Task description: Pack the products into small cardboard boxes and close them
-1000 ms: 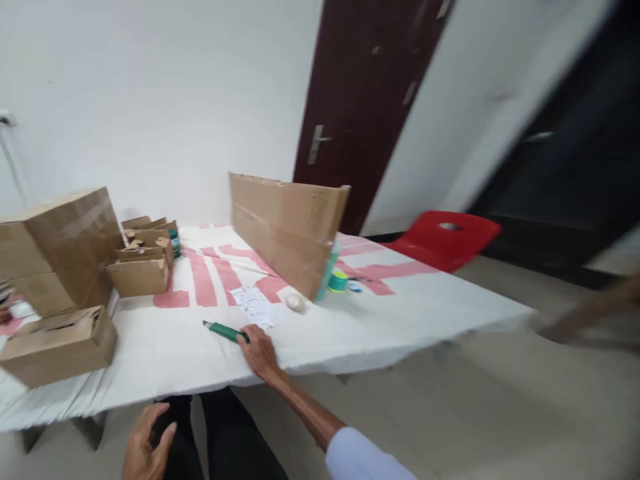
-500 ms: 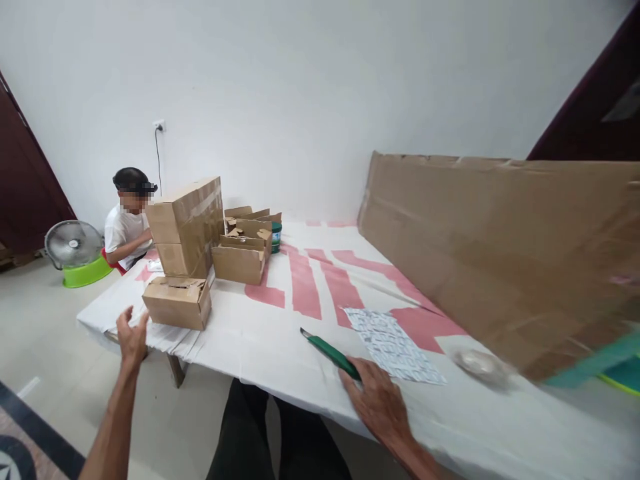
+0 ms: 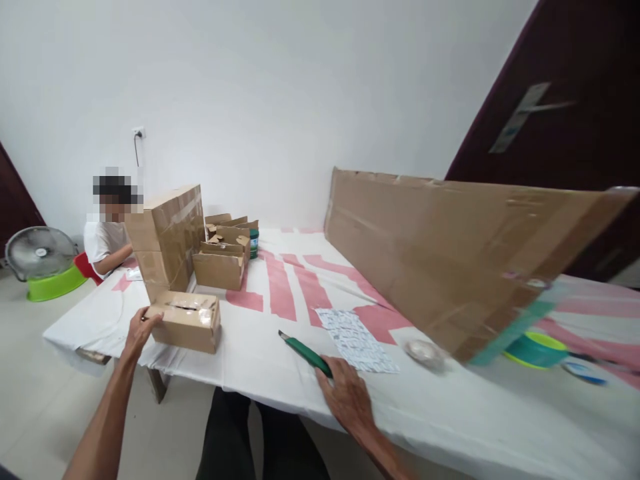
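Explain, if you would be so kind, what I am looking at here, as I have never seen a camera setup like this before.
There is no machine here: these are a person's own bare hands. Every picture comes from one camera worn on that person's head, looking forward and down.

The right hand holds a green knife by its rear end, with the tip pointing away. The left hand is at the near left end of a small box.

The table has a white and red cloth. On it are a printed sheet, a blurred roll, open boxes, taller stacked boxes and a large upright cardboard piece. Another person sits beyond the stacked boxes.
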`<state>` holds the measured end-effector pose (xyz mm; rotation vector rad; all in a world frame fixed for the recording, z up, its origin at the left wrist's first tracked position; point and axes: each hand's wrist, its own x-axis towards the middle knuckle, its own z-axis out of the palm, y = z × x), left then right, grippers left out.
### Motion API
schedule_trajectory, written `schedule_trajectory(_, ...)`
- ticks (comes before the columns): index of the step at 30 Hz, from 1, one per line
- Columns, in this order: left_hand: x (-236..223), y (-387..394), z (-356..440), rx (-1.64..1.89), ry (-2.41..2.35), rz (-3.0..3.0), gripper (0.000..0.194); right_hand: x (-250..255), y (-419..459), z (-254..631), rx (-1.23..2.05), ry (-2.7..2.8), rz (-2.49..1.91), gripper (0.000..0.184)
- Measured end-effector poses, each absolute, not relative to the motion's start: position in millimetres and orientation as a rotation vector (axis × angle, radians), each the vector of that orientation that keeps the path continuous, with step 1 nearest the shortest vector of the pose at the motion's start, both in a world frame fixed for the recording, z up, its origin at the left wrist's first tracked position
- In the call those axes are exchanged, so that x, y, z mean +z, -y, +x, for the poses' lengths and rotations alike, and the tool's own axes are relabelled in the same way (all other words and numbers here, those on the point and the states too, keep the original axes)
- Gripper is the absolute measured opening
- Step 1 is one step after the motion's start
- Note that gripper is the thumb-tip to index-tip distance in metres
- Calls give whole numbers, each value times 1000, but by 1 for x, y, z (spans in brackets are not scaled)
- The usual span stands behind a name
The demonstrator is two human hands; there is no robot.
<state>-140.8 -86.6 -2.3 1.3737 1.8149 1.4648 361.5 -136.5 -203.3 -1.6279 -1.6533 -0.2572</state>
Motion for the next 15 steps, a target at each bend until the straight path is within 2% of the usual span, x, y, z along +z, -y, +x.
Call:
schedule_trajectory(7, -31, 119, -70, 1338, -1672, 1477, 81, -201, 134, 359, -279, 1648, -1650, 26)
schedule_trajectory(11, -38, 118, -60, 1249, -1598, 1519, 95, -199, 134, 357, -295, 1653, -1658, 25)
schedule_trajectory(15, -28, 114, -60, 1196, -1417, 1571, 98, -197, 135, 355, -301, 1661, -1669, 24)
